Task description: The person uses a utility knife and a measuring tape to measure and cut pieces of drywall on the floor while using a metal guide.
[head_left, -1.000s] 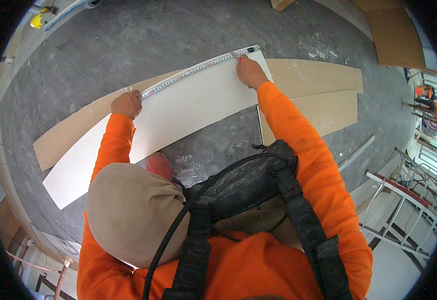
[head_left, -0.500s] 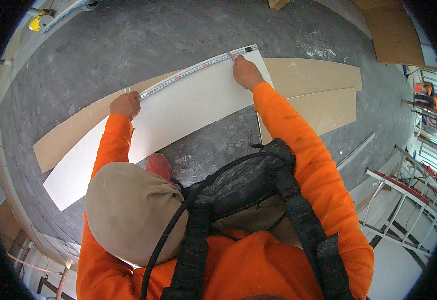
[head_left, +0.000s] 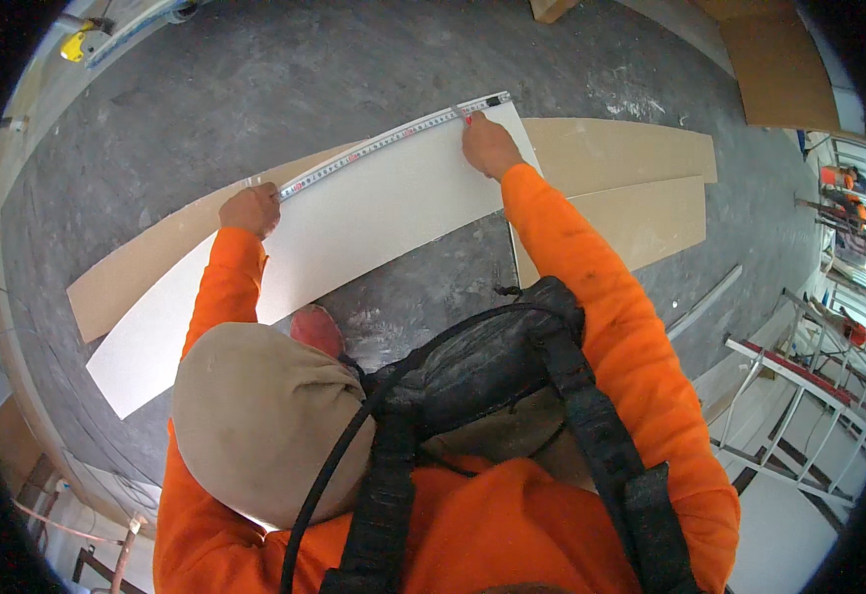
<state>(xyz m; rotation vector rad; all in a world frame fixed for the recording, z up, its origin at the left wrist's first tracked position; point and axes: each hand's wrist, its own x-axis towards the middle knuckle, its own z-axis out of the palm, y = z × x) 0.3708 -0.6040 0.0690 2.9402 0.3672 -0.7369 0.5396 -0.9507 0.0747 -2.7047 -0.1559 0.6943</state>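
Note:
A white board lies slanted across the grey floor in front of me. Along its far edge runs a pulled-out tape measure, its end near the board's far right corner. My left hand is closed on the tape partway along the board; the tape's case is not visible. At the other end my right hand grips the tape near the board's right edge, with something small and red at its fingertips. Tan boards lie beneath and beside the white one.
A red shoe is by the board's near edge. On the right lie a thin metal strip and, farther out, a metal frame. Brown cardboard leans at the far right. A yellow tool sits far left. Another person is in the right distance.
My hands and the tape stay almost in place, with only a very slight shift of the view. The distant person at the right has moved a little.

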